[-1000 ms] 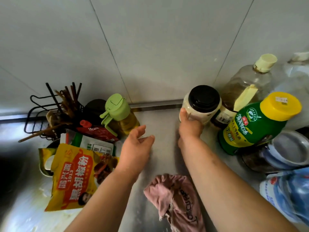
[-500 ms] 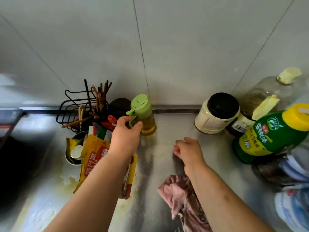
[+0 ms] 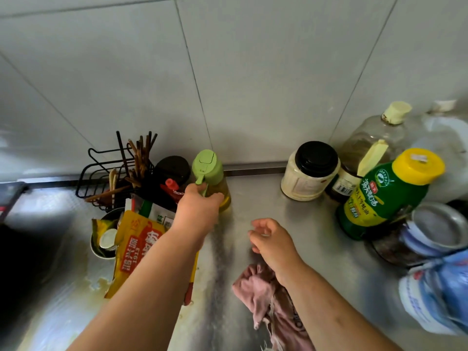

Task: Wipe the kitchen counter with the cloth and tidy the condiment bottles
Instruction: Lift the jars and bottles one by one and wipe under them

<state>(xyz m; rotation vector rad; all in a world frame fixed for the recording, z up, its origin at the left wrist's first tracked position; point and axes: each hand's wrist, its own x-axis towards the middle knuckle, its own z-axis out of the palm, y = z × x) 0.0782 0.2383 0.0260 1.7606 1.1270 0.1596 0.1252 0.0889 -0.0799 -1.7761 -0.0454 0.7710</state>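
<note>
My left hand (image 3: 197, 209) grips the oil bottle with the green spout cap (image 3: 208, 165) near the back wall. My right hand (image 3: 272, 238) hovers over the steel counter (image 3: 266, 198), fingers loosely curled and holding nothing. Below that wrist lies the crumpled pink cloth (image 3: 255, 287). At the back right stand a white jar with a black lid (image 3: 310, 171), a clear bottle with a cream cap (image 3: 374, 138) and a green bottle with a yellow cap (image 3: 387, 193).
A black wire rack with chopsticks (image 3: 119, 171) stands at the back left. In front of it lie a yellow seasoning packet (image 3: 136, 239) and a small cup (image 3: 103, 244). A metal lidded pot (image 3: 435, 229) and a blue bag (image 3: 438, 297) crowd the right edge.
My right hand let go of the white jar and drew back toward the cloth. My left hand reached to the green-capped oil bottle and closed around it.
</note>
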